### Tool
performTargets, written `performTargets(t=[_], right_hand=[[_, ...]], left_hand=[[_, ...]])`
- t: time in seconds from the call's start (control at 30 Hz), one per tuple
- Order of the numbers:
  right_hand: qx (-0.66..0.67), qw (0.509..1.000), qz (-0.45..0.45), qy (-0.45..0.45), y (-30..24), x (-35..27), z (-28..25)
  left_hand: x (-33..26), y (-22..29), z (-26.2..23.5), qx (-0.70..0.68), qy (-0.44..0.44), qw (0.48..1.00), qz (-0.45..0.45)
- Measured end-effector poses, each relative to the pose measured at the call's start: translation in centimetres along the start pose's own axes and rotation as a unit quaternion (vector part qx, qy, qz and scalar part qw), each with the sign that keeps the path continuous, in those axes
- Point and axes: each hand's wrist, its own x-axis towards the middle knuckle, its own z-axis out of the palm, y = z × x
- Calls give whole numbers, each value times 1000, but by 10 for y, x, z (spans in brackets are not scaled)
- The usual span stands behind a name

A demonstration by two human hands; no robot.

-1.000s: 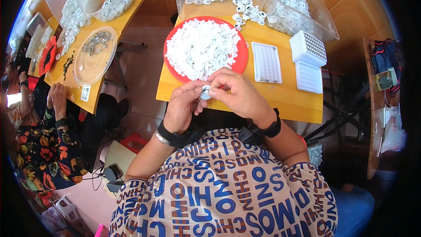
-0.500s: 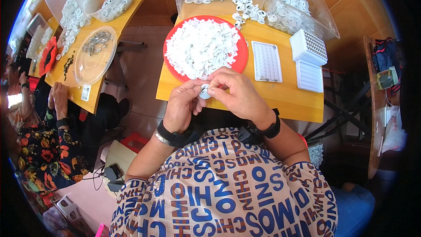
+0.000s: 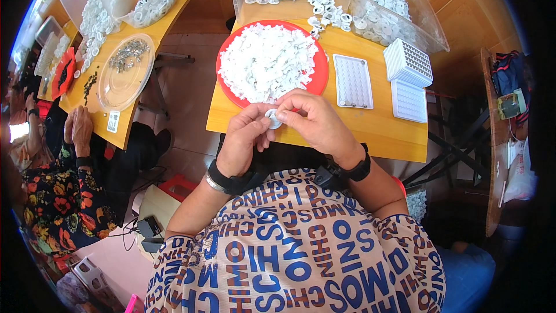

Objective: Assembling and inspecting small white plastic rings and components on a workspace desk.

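Note:
A small round white plastic part (image 3: 274, 119) is held between my two hands, just off the near edge of the red plate. My left hand (image 3: 245, 134) pinches it from the left with thumb and fingers. From the right, the thumb and forefinger of my right hand (image 3: 313, 119) press together at its upper edge; whether a smaller piece sits between those fingertips cannot be made out. Right beyond my fingers, the red round plate (image 3: 322, 72) carries a heap of small white plastic pieces (image 3: 267, 61).
Right of the plate lies a white tray (image 3: 353, 81), with stacked white trays (image 3: 407, 64) beyond. White rings (image 3: 324, 6) and a clear bin (image 3: 428, 35) of white parts stand at the back. A co-worker's hands (image 3: 79, 127) rest by the left table (image 3: 124, 130).
My fingers have shifted slightly around the white part, which now looks tilted and more covered by my left thumb. The co-worker's hands at the left have moved a little.

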Motion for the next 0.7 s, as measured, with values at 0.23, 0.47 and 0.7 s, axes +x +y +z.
performTargets(t=[0.23,0.47,0.7], right_hand=[[19,999,40,-16,5,0,-2],[28,998,48,-27,6,2,-3],[99,991,83,-26,14,1,1]], left_hand=[[0,1,1,24,5,1000,-4],[1,1,2,22,13,1000,-8],[2,-2,1,12,15,1000,4]])
